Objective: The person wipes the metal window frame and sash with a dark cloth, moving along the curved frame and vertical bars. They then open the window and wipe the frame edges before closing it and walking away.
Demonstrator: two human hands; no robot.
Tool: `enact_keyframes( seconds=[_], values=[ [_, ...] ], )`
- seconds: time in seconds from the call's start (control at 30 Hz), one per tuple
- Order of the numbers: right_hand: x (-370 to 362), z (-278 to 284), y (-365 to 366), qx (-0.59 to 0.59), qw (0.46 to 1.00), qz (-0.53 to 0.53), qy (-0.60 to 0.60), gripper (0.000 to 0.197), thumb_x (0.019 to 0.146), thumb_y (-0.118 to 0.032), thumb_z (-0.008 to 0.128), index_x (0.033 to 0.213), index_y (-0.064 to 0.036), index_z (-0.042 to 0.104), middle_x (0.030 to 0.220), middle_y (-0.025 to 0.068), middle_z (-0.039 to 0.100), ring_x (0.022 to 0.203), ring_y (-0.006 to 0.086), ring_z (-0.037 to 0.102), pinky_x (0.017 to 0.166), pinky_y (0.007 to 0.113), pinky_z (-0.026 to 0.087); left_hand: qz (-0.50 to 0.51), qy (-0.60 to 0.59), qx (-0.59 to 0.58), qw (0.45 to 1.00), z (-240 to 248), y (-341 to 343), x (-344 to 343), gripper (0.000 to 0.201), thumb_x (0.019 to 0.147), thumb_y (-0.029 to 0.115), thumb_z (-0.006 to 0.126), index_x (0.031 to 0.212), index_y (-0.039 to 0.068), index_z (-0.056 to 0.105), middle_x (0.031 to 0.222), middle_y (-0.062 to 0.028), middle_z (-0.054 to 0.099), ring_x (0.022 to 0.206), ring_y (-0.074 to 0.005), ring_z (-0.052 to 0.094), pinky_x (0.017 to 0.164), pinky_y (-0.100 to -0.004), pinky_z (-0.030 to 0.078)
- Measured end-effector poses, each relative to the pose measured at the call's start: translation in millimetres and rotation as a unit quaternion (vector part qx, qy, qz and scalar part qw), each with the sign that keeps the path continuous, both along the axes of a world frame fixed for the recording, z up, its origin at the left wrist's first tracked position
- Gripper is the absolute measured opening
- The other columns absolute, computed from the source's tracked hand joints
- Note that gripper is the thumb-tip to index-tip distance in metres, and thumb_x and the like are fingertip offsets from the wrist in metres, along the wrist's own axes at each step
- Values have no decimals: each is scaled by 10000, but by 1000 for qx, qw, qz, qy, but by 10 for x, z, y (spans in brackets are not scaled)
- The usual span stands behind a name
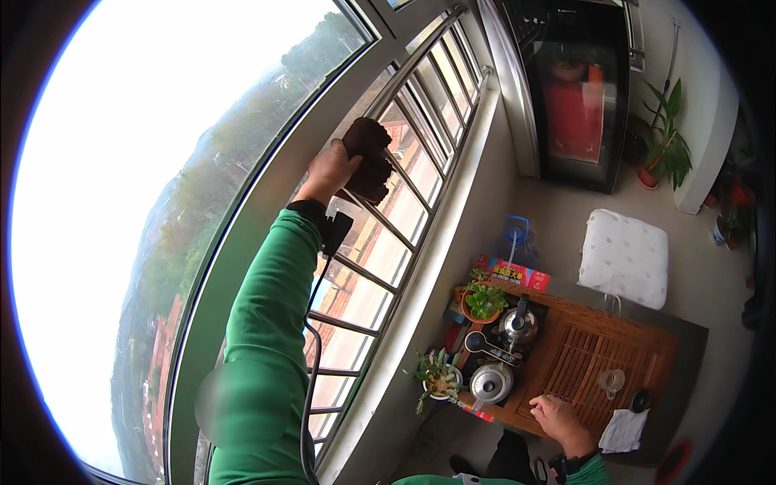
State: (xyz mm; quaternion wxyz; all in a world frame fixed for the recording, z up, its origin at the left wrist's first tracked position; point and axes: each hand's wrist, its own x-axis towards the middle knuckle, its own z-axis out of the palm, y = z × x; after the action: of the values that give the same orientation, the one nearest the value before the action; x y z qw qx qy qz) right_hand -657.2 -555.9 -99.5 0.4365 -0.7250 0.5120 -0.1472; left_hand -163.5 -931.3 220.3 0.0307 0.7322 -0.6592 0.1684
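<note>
Left hand point(327, 171) is closed around a dark brown cloth point(368, 160), pressing it to the window frame point(267, 194) just above the railing bars point(388, 234); arm fully stretched, green sleeve point(267, 323). Right hand point(558, 418) is flat and empty, palm down on the near edge of the wooden tea tray point(598, 356), apparently as a brace. Relative to the tray: 2 steel kettles point(491, 381) on its window side, 2 potted plants point(483, 301) beyond those by the sill, a small glass cup point(612, 380) on the slats, a white rag point(624, 430) at its near corner, a white cushion point(624, 257) past its far end. Risks, as I read it: reach is long, so weight shifts onto the tray; if it slides or tips, kettles and cup go over. A cable point(309, 372) hanging from the left wrist could snag a bar. Cloth could slip from the fingers near the bars.
</note>
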Motion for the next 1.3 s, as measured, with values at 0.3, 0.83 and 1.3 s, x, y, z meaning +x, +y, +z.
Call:
enact_keyframes(
  seconds=[0.3,0.83,1.3],
  values=[
    [459,146,378,-25,995,95,21,232,948,-280,657,1106,-111,643,1034,131,688,993,353,666,834,467,539,18,0,9,1000,9,1862,269,524,851,344,763,1121,-27,509,859,-208,711,819,-415,705,715,-511,556],
    [1532,380,1362,-69,958,276,25,270,965,-324,627,1165,-142,642,1085,120,695,1022,346,670,864,475,531,75,32,13,997,17,5884,981,724,827,256,791,1395,-4,424,1124,-269,649,909,-450,680,755,-500,562],
    [1338,357,1246,-15,968,243,61,276,959,-345,629,1158,-157,660,1121,115,698,1055,353,664,875,481,536,118,-24,-5,993,-54,6102,1020,690,830,310,801,1350,0,470,1033,-194,662,869,-366,700,694,-453,576]
  ],
)
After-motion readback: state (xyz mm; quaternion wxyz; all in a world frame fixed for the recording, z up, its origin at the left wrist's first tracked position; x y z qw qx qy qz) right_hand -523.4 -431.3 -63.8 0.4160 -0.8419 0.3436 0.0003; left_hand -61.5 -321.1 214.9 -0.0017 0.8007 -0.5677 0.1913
